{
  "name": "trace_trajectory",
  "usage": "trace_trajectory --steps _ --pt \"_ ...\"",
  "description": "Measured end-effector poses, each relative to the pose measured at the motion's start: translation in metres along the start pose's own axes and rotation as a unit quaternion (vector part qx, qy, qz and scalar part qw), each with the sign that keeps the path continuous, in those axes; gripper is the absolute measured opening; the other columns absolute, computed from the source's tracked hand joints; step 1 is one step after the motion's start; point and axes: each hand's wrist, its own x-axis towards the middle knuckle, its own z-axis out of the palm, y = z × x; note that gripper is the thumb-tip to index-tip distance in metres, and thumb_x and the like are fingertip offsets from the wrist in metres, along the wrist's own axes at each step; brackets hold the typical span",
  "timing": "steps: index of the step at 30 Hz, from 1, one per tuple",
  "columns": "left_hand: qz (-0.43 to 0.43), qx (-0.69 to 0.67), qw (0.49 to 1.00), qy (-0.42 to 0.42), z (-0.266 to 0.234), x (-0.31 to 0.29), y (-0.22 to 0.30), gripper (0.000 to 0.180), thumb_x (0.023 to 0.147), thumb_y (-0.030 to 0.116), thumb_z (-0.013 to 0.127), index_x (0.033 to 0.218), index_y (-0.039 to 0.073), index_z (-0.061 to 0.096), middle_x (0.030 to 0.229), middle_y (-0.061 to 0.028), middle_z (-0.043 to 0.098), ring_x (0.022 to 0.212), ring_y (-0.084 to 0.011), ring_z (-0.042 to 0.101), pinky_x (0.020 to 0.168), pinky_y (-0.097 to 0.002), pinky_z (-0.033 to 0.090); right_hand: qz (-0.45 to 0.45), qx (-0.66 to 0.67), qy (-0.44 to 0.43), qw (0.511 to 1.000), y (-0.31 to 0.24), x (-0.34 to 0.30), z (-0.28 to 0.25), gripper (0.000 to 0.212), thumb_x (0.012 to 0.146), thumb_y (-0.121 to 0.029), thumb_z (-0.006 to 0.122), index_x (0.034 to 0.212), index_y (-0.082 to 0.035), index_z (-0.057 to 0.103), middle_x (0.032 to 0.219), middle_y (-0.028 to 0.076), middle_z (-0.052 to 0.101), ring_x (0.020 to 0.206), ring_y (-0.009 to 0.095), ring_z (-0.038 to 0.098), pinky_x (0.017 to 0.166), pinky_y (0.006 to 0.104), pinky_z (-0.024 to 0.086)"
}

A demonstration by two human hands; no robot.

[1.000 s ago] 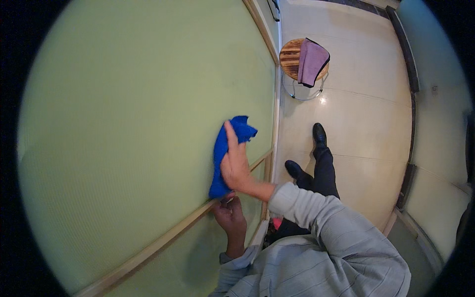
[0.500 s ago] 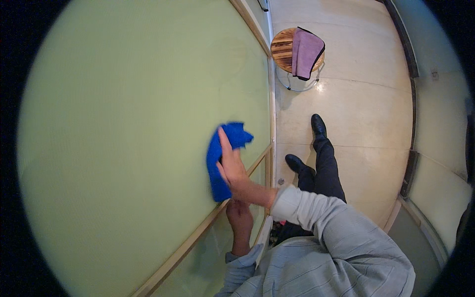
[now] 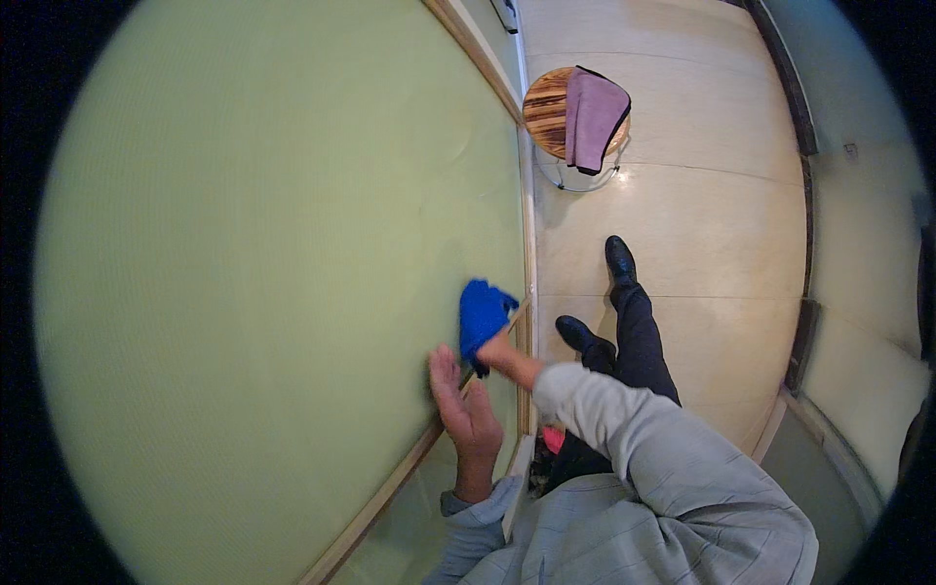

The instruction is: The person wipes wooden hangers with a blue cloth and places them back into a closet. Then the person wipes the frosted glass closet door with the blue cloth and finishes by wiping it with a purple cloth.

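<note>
A bright blue cloth (image 3: 485, 314) lies against the large pale green frosted panel (image 3: 263, 273), close to its wooden edge strip. My right hand (image 3: 499, 353) holds this cloth, which covers most of the fingers. Just left of it and lower, my left hand (image 3: 470, 409) is raised by the panel and the wooden strip (image 3: 395, 473). Its fingers stretch upward, slightly blurred, with nothing in them. Whether the left fingertips touch the panel I cannot tell.
A round wooden stool (image 3: 546, 112) with metal legs stands at the far end beside the panel, a folded purple cloth (image 3: 595, 117) on it. Pale floor tiles (image 3: 712, 234) run between the green panel and a frosted wall (image 3: 868, 244) on the right. My black shoes (image 3: 620, 261) are on the floor.
My right hand has carried the blue cloth rightward to the panel's edge, and the cloth looks more bunched. My left hand has come up from below it with fingers extended.
</note>
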Motion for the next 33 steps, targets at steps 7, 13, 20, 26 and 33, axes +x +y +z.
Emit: trace_trajectory --steps 7,13,20,26,33 --pt "0.048 0.060 0.997 0.000 0.006 0.036 0.024 0.060 0.102 0.012 0.048 0.153 -0.009 0.023 0.157 -0.0273 0.035 0.146 -0.0358 0.035 0.123 -0.0461 0.023 0.127 0.258 0.125 0.950 -0.102 0.028 -0.063 0.070 0.093 -0.021 0.061 0.154 -0.005 0.030 0.138 0.038 0.042 0.123 0.057 0.046 0.110 0.0538 0.036" --pt "0.015 0.018 1.000 0.008 0.016 0.046 0.021 0.064 0.099 0.006 0.048 0.154 -0.007 0.020 0.158 -0.0280 0.033 0.147 -0.0365 0.034 0.122 -0.0480 0.023 0.109 0.173 0.236 0.950 -0.033 0.150 -0.068 0.068 0.095 -0.014 0.056 0.153 0.003 0.025 0.127 0.035 0.050 0.119 0.048 0.050 0.101 0.0460 0.043" --pt "0.006 0.029 1.000 0.009 0.031 0.060 0.016 0.067 0.096 0.004 0.052 0.154 -0.007 0.020 0.158 -0.0288 0.032 0.146 -0.0368 0.035 0.122 -0.0473 0.024 0.116 -0.202 -0.151 0.961 -0.014 0.120 -0.056 0.052 0.092 -0.016 0.054 0.140 0.003 0.049 0.138 0.024 0.052 0.134 0.043 0.043 0.110 0.0551 0.031" --pt "-0.021 0.018 0.999 0.017 0.033 0.066 0.003 0.070 0.092 -0.002 0.055 0.154 -0.005 0.023 0.157 -0.0262 0.034 0.145 -0.0346 0.036 0.120 -0.0454 0.025 0.085 0.248 0.073 0.962 -0.120 0.167 -0.145 0.075 0.098 -0.024 0.054 0.158 0.001 0.016 0.142 0.038 0.039 0.132 0.054 0.039 0.117 0.0478 0.027" --pt "-0.056 0.037 0.998 0.007 0.052 0.087 0.015 0.071 0.092 -0.004 0.056 0.156 0.000 0.023 0.158 -0.0228 0.036 0.146 -0.0322 0.036 0.120 -0.0435 0.024 -0.023 -0.013 0.185 0.982 -0.018 0.269 -0.134 0.061 0.079 -0.003 0.061 0.139 0.002 0.048 0.148 0.037 0.033 0.109 0.056 0.049 0.100 0.0517 0.043"
